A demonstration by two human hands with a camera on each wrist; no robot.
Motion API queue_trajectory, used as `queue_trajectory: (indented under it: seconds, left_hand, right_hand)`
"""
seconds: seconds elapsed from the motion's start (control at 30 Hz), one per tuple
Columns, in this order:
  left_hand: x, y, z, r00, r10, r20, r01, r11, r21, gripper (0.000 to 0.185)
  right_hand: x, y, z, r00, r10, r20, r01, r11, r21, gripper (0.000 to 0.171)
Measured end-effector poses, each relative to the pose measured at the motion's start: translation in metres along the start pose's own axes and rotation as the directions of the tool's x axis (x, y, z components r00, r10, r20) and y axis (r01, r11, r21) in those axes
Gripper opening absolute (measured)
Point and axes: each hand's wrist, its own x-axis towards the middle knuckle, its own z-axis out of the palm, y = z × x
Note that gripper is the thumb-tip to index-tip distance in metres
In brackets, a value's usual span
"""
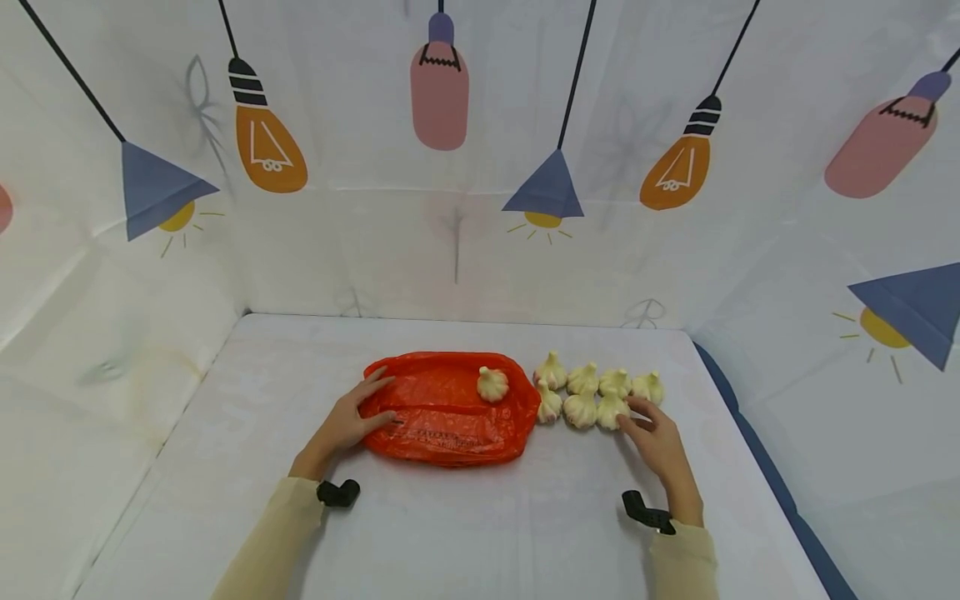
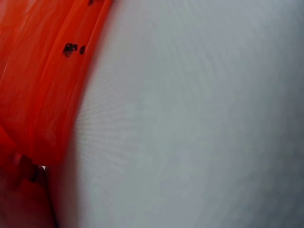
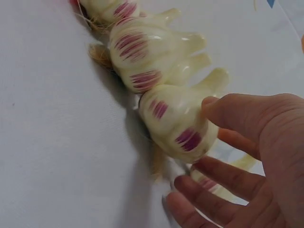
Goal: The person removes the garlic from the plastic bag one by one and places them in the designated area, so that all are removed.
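A red plastic bag (image 1: pixel 442 417) with dark print lies spread on the table, and one garlic bulb (image 1: pixel 492 384) sits on its red plastic near the right. At the bag's left end my left hand (image 1: pixel 351 421) rests with fingers and thumb spread over the edge. In the left wrist view the bag (image 2: pixel 45 80) fills the upper left; the hand is mostly out of sight there. My right hand (image 1: pixel 654 437) pinches the rightmost front garlic bulb (image 3: pixel 178 123), thumb on its upper side and fingers on the far side. Purple streaks mark the pale bulbs.
Several more garlic bulbs (image 1: pixel 582 379) stand close together in two rows right of the bag, the nearest touching its edge. The white table (image 1: pixel 450 533) meets a white sheet (image 1: pixel 360 250) printed with lamps at the back and sides.
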Motion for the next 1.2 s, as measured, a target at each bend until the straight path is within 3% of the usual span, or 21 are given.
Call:
queue_trajectory:
  seconds: [0.27,0.63,1.0,1.2]
  left_hand:
    - [0.000,-0.003,0.000,1.000,0.002,-0.004,-0.002,1.000,-0.001,0.070]
    - [0.001,-0.003,0.000,1.000,-0.015,0.004,0.015,1.000,0.012,0.071]
    - [0.003,-0.003,-0.001,1.000,-0.008,0.008,0.008,1.000,0.010,0.071]
    - [0.002,-0.004,-0.001,1.000,-0.005,0.006,0.005,1.000,0.015,0.071]
  right_hand:
    - [-0.005,-0.015,-0.010,0.996,-0.082,-0.034,0.078,0.992,-0.099,0.053]
    - [-0.008,-0.044,-0.017,0.985,-0.164,-0.046,0.155,0.975,-0.160,0.048]
    - [-0.003,-0.064,-0.012,0.968,-0.250,0.011,0.248,0.951,-0.187,0.045]
    - [-0.001,-0.075,0.001,0.959,-0.273,0.078,0.282,0.949,-0.142,0.045]
